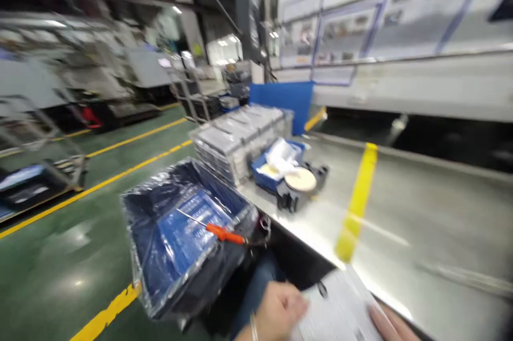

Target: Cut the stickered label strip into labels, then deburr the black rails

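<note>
A pale grey, flat, box-like panel with a small dark oval mark is at the bottom of the head view, blurred by motion. My left hand is closed at its left edge, fingers curled against it. On the opposite edge my right hand grips the panel, partly cut off by the frame. Left of the hands, a screwdriver with an orange handle and long thin shaft points over a plastic-lined bin. A blue printed piece lies inside the bin.
A metal worktable with yellow tape runs to the right. On it stand a blue tray with white material, a round cream disc on dark parts, and stacked grey boxes. A blue board stands behind.
</note>
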